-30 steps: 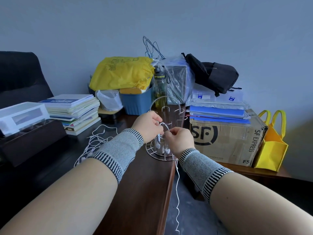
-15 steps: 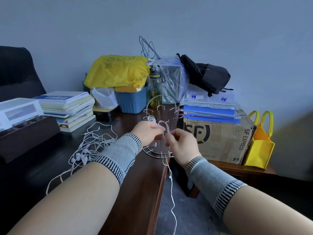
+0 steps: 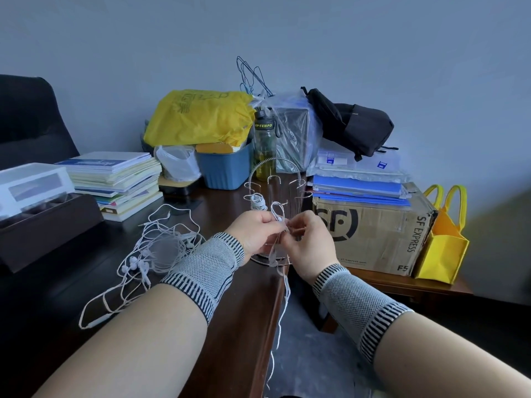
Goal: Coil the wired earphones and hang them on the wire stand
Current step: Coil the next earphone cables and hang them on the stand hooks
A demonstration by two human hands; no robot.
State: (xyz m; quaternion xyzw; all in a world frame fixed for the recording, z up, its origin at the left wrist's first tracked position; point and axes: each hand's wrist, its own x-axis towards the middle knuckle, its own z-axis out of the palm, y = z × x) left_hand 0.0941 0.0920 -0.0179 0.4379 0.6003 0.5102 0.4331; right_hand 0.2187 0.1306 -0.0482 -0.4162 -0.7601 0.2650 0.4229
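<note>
A white wired earphone cable (image 3: 284, 294) runs from between my hands down past the desk edge toward the floor. My left hand (image 3: 255, 235) and my right hand (image 3: 309, 245) both pinch it, a small loop standing up above the fingers, just in front of the wire stand (image 3: 275, 179). One coiled white earphone (image 3: 257, 203) hangs on a left hook of the stand. A tangle of more white earphones (image 3: 149, 254) lies on the dark desk to the left of my left forearm.
Stacked books (image 3: 117, 179) and a dark box (image 3: 43, 222) lie at left. Behind the stand are a blue bin (image 3: 227, 168), a yellow bag (image 3: 198, 116) and a green bottle (image 3: 264, 147). An SF cardboard box (image 3: 373, 231) and a yellow tote (image 3: 442, 242) stand at right.
My hands have drawn back from the stand toward me and lifted a small loop of cable. The view has shifted, so the tangle at left shows more fully.
</note>
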